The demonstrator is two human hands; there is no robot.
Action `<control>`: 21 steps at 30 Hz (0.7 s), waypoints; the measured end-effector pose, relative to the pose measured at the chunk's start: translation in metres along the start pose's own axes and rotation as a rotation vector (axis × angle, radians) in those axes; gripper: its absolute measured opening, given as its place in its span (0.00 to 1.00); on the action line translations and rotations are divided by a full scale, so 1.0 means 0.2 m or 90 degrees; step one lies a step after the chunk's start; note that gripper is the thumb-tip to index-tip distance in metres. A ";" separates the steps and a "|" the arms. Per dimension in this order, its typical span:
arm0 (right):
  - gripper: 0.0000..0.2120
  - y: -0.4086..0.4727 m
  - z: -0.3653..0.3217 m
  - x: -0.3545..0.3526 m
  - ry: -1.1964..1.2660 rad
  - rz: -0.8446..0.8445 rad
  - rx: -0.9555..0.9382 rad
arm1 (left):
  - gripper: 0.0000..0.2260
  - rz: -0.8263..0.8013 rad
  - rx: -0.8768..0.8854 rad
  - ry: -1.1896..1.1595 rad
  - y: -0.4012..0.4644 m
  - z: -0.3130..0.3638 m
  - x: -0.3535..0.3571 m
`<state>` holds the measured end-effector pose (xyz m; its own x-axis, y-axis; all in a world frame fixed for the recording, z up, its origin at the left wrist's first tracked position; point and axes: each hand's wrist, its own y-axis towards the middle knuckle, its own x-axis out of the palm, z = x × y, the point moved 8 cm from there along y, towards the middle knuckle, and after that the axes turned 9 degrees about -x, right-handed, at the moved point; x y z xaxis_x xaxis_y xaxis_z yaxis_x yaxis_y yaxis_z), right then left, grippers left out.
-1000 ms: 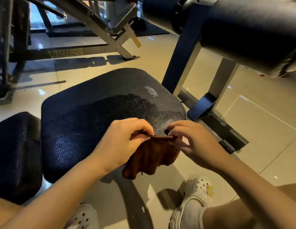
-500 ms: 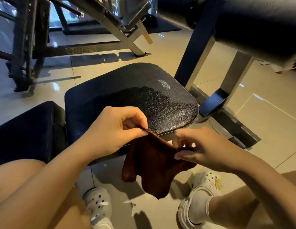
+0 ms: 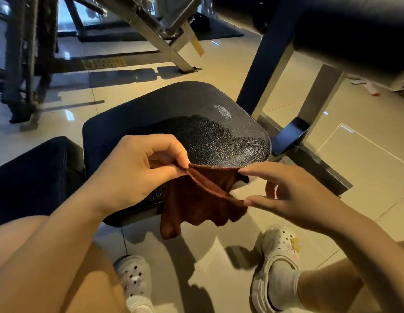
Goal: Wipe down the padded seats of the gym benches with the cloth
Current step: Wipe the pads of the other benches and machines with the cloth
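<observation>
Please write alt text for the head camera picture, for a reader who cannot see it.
Two bare hands hold a brown cloth by its top edge just above the near edge of a black padded gym seat: the left hand pinches one corner, and the right hand holds the other side with its fingertips. Below are a tiled floor and white clogs.

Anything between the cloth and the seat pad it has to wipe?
Nothing visible. The cloth hangs from both hands at the near edge of the seat pad, left hand pinching one corner, right hand touching the other, and the pad top is bare.
</observation>
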<state>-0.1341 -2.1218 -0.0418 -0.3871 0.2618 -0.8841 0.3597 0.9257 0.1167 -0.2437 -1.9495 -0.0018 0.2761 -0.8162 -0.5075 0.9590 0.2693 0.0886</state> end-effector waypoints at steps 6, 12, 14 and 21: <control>0.21 0.06 -0.02 0.07 -0.048 0.090 -0.050 | 0.10 0.023 -0.014 0.039 -0.02 -0.03 0.00; 0.04 0.11 -0.09 0.10 -0.117 0.160 -0.126 | 0.09 0.089 -0.042 0.034 0.01 -0.05 -0.02; 0.09 0.12 -0.11 0.10 -0.135 0.160 -0.153 | 0.09 0.101 -0.062 0.042 0.03 -0.08 -0.05; 0.10 0.12 -0.12 0.14 -0.106 0.113 -0.132 | 0.08 -0.008 -0.160 0.043 0.02 -0.15 -0.06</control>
<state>-0.1558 -2.0859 -0.0524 -0.1824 0.3923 -0.9016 0.2227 0.9096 0.3507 -0.2456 -1.9233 -0.0221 0.2510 -0.7866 -0.5642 0.9140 0.3844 -0.1294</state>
